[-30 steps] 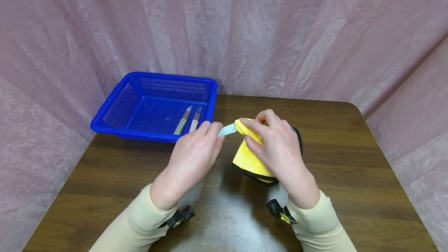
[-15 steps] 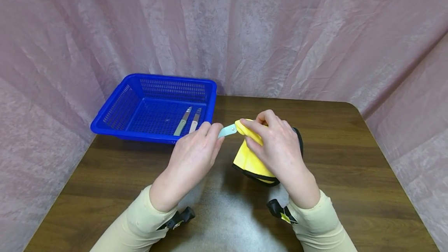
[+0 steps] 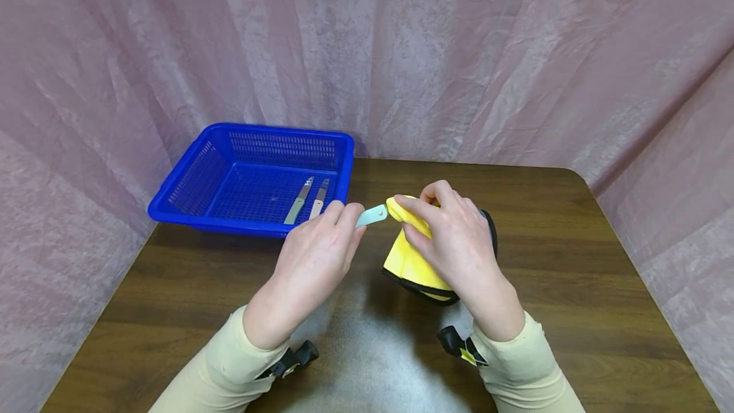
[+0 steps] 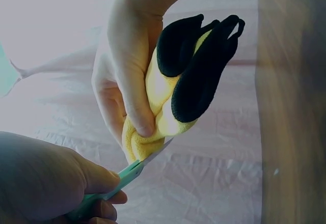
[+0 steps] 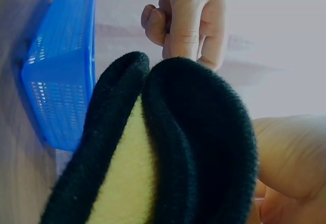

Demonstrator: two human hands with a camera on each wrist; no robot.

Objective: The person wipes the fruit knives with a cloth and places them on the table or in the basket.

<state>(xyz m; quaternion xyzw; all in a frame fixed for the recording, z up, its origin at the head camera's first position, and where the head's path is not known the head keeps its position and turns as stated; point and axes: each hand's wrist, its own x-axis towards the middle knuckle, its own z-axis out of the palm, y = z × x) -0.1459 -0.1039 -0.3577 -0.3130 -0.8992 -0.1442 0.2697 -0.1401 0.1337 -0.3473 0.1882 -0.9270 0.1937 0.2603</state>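
Note:
A folding knife with a mint-green handle [image 3: 372, 215] is gripped in my left hand [image 3: 315, 247], its free end pointing right. Part of the blade [image 4: 158, 150] shows in the left wrist view, lying against a fold of yellow cloth [image 3: 414, 266] with black edging. My right hand [image 3: 459, 241] pinches that cloth around the blade between thumb and fingers, and the rest of it hangs down below. In the right wrist view the black-edged folds [image 5: 198, 132] hide the knife and most of the pinching fingers.
A blue plastic basket [image 3: 189, 217] stands at the back left of the wooden table [image 3: 562, 285]. Inside lie two more knives, one with a green handle [image 3: 295, 210] and one with a pale pink handle [image 3: 316, 208]. Pink curtains [image 3: 401, 50] hang behind and beside the table.
The head view has tilted very slightly, so the basket sits a little lower in it. Both hands, the knife and the cloth stay almost where they were.

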